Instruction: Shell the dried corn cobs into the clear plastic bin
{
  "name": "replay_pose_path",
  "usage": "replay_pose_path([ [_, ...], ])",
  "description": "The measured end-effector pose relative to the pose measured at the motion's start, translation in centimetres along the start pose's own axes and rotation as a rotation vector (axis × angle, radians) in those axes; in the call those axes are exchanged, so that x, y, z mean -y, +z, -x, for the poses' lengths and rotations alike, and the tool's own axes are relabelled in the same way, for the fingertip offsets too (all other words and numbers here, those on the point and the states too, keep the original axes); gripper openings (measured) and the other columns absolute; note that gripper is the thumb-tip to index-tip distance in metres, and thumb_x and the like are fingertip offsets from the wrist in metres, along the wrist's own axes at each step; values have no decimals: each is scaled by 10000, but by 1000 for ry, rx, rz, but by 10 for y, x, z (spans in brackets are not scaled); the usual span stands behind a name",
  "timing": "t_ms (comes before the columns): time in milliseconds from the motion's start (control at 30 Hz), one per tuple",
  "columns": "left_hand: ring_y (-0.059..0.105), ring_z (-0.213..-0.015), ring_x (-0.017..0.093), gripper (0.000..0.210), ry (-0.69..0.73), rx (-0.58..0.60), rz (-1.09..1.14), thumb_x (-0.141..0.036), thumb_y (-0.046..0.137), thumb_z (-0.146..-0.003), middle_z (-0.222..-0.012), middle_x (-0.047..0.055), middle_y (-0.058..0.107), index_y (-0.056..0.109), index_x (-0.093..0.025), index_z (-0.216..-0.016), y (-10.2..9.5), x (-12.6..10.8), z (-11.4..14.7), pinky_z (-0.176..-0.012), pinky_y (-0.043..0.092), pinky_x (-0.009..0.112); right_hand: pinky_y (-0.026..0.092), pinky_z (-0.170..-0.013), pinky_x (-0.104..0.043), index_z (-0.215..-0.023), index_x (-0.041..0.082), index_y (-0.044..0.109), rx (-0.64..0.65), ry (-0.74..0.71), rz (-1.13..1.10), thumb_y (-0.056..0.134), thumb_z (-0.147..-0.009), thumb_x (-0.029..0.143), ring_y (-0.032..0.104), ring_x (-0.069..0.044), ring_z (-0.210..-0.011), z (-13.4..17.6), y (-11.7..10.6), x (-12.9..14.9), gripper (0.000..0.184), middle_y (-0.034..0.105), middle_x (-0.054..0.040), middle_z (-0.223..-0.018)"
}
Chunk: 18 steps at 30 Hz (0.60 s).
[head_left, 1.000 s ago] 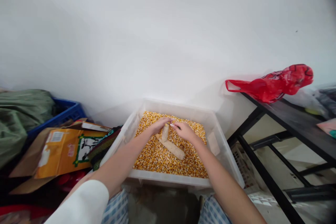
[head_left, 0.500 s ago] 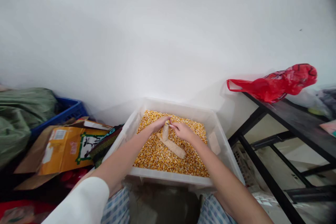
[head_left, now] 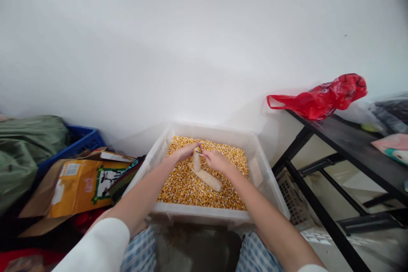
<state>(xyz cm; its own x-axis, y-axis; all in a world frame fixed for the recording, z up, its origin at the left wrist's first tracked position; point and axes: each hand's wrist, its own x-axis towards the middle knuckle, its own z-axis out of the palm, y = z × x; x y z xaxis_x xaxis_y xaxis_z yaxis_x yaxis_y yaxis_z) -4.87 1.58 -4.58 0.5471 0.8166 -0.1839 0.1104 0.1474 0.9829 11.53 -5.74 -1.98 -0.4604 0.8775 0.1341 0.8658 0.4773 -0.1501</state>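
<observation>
My left hand (head_left: pixel 188 151) is closed over the upper end of a pale, mostly stripped corn cob (head_left: pixel 196 163), which stands nearly upright above loose corn kernels (head_left: pixel 185 189). A little yellow shows at the top of this cob, between my hands. My right hand (head_left: pixel 216 160) is closed on a thin dark rod-like tool (head_left: pixel 198 152), whose tip reaches across to the cob near my left fingers. The tool's handle is hidden in my right fingers. A bare corn cob (head_left: pixel 208 179) lies on the kernels just below. All this is inside a translucent white plastic bin (head_left: pixel 204 209).
Left of the bin lie a torn orange carton (head_left: pixel 78 189), a blue crate (head_left: pixel 84 139) and green sheeting (head_left: pixel 28 144). On the right, a black metal-framed table (head_left: pixel 353 146) carries a red plastic bag (head_left: pixel 321 100). A white wall (head_left: pixel 204 51) rises behind the bin.
The view has shifted slightly, so the table and red bag sit further left. Both hands stay together at the upright cob, and the dark tool shows more plainly across it.
</observation>
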Motion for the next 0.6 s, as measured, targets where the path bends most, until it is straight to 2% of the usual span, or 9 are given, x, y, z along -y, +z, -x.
replay_pose_path([
  [100, 479, -627, 136, 324, 5, -5, -8, -461, 446, -702, -632, -3, 543, 546, -154, -734, 0, -2, 3, -649, 379, 256, 345, -634, -216, -1137, 215, 504, 33, -7, 51, 242, -882, 349, 568, -158, -773, 0, 5, 4, 389, 623, -81, -914],
  [233, 490, -620, 151, 414, 30, 12, -110, -525, 374, -736, -639, 16, 561, 561, -157, -757, 4, -3, 1, -631, 375, 267, 340, -611, -232, -851, 121, 644, 228, -13, 146, 405, -807, 280, 567, -183, -724, 3, 17, 6, 290, 631, -122, -811],
  [367, 497, -630, 158, 428, 24, 30, -137, -533, 368, -737, -662, 23, 580, 573, -159, -773, 4, -2, -4, -641, 372, 274, 303, -547, -204, -803, 151, 647, 233, -23, 16, 422, -804, 337, 542, -136, -646, 7, 12, -1, 292, 633, -75, -788],
  [433, 502, -643, 158, 419, 37, 59, -111, -518, 363, -743, -679, 24, 585, 572, -158, -791, 0, -1, -5, -651, 373, 273, 275, -528, -191, -778, 158, 635, 190, -5, -92, 390, -829, 365, 518, -107, -611, 7, 3, -5, 325, 626, -48, -743],
  [533, 498, -670, 153, 397, 52, 54, -99, -496, 365, -747, -696, 14, 578, 568, -159, -796, -5, 2, -6, -659, 371, 266, 257, -545, -190, -801, 157, 609, -24, 43, -170, 311, -871, 383, 498, -92, -629, 3, -7, -7, 380, 615, -38, -749],
  [600, 492, -683, 147, 389, 52, 48, -110, -500, 377, -741, -717, 6, 577, 569, -165, -790, -6, 3, -7, -661, 367, 258, 249, -551, -192, -825, 163, 598, -105, 52, -187, 291, -880, 383, 491, -91, -636, -1, -8, -6, 381, 611, -36, -754],
])
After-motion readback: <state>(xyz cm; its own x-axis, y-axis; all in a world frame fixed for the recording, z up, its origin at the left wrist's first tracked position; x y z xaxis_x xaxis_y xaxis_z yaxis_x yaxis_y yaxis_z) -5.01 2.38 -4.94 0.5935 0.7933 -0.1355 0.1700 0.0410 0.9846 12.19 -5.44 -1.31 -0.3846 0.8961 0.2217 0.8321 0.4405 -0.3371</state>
